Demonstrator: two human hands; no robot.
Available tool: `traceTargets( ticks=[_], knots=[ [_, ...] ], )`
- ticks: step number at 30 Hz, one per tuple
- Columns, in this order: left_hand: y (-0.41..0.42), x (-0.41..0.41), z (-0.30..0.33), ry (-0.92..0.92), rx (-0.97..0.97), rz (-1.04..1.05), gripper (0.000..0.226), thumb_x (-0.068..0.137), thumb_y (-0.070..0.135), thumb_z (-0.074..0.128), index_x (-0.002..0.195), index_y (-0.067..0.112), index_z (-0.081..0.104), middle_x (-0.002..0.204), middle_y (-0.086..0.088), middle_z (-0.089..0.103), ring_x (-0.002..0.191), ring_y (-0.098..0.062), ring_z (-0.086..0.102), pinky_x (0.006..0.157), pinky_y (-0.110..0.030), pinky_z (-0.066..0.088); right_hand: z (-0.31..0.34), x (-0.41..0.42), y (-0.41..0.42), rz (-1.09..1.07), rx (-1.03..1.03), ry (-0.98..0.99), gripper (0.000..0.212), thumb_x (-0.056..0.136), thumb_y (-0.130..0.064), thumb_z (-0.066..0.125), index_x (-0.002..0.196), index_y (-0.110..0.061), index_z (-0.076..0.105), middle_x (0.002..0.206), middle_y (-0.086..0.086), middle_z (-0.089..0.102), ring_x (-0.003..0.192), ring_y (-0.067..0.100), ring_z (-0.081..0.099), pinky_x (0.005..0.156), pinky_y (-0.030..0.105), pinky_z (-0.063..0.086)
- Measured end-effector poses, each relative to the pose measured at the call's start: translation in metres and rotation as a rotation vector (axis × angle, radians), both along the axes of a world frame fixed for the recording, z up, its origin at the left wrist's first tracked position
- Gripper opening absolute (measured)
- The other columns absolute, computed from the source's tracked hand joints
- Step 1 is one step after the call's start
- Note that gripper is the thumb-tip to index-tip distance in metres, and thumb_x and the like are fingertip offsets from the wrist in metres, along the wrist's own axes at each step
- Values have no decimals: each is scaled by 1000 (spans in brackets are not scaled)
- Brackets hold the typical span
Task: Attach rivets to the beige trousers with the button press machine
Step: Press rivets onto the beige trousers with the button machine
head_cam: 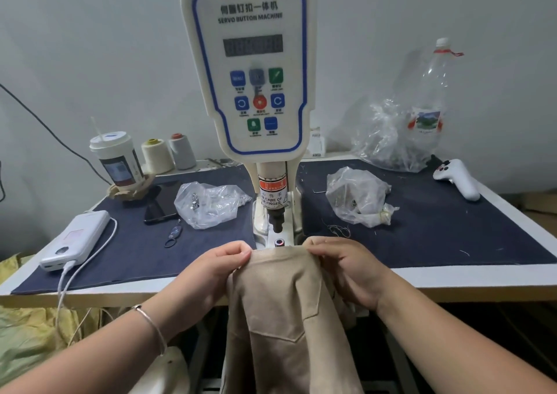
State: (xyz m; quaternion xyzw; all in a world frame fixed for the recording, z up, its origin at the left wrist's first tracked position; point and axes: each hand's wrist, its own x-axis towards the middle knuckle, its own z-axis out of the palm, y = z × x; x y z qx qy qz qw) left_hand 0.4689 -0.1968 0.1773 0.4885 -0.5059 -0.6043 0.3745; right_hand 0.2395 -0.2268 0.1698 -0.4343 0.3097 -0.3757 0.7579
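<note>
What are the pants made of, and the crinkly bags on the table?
The beige trousers look like woven cloth, matte, with stitched seams and soft folds; which fibre is unclear. The two bags look like thin clear plastic: see-through, shiny and crumpled.

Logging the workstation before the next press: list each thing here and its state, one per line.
Trousers: top edge held at the die, not yet under the punch.
Left hand: pinching the fabric edge.
Right hand: pinching the fabric edge.
Punch: raised.
Display: unreadable.
Power bank: cable plugged in.
Bottle: capped, upright.
</note>
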Motion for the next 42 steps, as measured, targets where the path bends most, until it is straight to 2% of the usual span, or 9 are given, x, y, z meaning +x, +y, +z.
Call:
traceTargets(
  ticks=[3,5,8,13,16,22,30,42],
  knots=[
    [-11,1,-6,-43,-10,43,21,81,31,65,65,23,53,62,-1,38,52,-14,30,49,-29,14,-8,7,-12,-47,-3,28,28,86,-8,49,59,-13,46,54,0,36,46,8,37,43,19,34],
    [-15,0,-9,-17,-22,54,22,82,26,66,65,20,54,59,0,41,48,-12,33,45,-26,19,-11,9,-17,-54,2,45,32,86,-9,49,55,-16,44,51,-3,33,44,7,33,42,19,31],
    [-21,-3,-11,57,-40,66,18,83,24,56,69,15,52,58,1,44,46,-8,38,41,-18,30,-14,9,-23,-87,-52,62,33,85,-10,48,54,-18,45,52,-4,32,46,6,30,43,20,27],
    [-28,-8,-15,141,-17,73,21,91,15,51,71,10,49,55,0,46,39,-7,43,36,-15,34,-20,9,-29,-169,-115,44,23,81,-7,48,60,-12,39,61,2,26,55,11,27,49,23,27],
    [-30,-7,-19,170,-5,61,21,89,17,53,70,11,51,53,-1,48,37,-8,45,34,-13,34,-23,8,-32,-173,-133,65,20,79,-6,49,62,-9,40,64,5,25,57,11,28,51,24,27],
    [-36,-5,-26,168,-69,23,28,91,23,55,65,19,62,60,1,56,52,-9,52,47,-18,42,-28,8,-37,-166,-101,33,22,83,-4,48,61,-8,43,62,4,29,55,11,32,50,22,32],
    [-37,-4,-30,155,-58,33,21,82,27,61,63,20,63,58,3,54,47,-6,48,44,-16,39,-31,8,-39,-187,-74,48,20,83,-4,47,64,-8,43,65,5,29,57,13,32,54,25,31],
    [-41,1,-38,114,-120,29,16,83,29,68,69,21,66,64,5,58,57,-5,51,53,-14,42,-31,8,-37,-201,-58,24,25,84,-4,44,60,-9,42,61,3,32,54,11,35,52,22,36]
  ],
)
